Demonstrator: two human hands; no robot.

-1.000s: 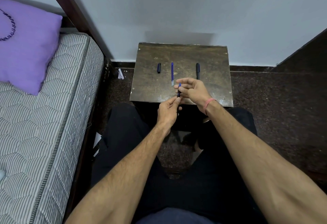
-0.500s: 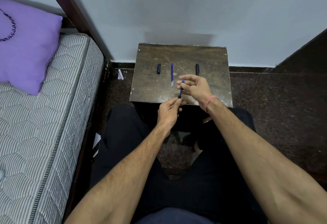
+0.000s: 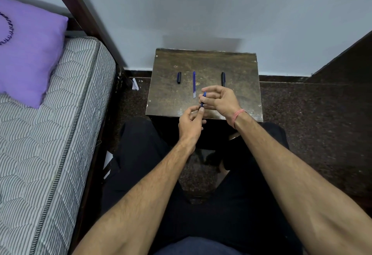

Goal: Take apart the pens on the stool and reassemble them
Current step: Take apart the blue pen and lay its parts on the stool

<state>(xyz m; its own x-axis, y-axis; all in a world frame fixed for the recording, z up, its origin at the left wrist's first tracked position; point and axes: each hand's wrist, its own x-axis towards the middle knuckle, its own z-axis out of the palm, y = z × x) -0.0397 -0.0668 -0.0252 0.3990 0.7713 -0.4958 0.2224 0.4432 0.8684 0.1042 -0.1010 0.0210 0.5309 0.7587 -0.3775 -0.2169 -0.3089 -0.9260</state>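
Note:
A dark wooden stool (image 3: 171, 93) stands against the wall in front of me. On it lie a short blue pen cap (image 3: 179, 77), a thin blue refill (image 3: 194, 84) and a black pen (image 3: 223, 79) partly behind my right hand. Over the stool's near edge I hold a blue pen barrel (image 3: 203, 99), tilted. My right hand (image 3: 220, 99) pinches its upper part. My left hand (image 3: 191, 122) grips its lower end with thumb and fingertips. The lower tip of the barrel is hidden by my fingers.
A striped mattress (image 3: 50, 134) with a purple pillow (image 3: 28, 53) fills the left side, beside a dark bed post (image 3: 84, 15). My legs in dark trousers flank the stool. A dark speckled floor (image 3: 302, 117) lies to the right, and white paper scraps (image 3: 135, 84) left of the stool.
The blue barrel has tilted and lifted a little between my hands. My right hand has shifted slightly up and right, uncovering more of the barrel; my left hand stays at its lower end.

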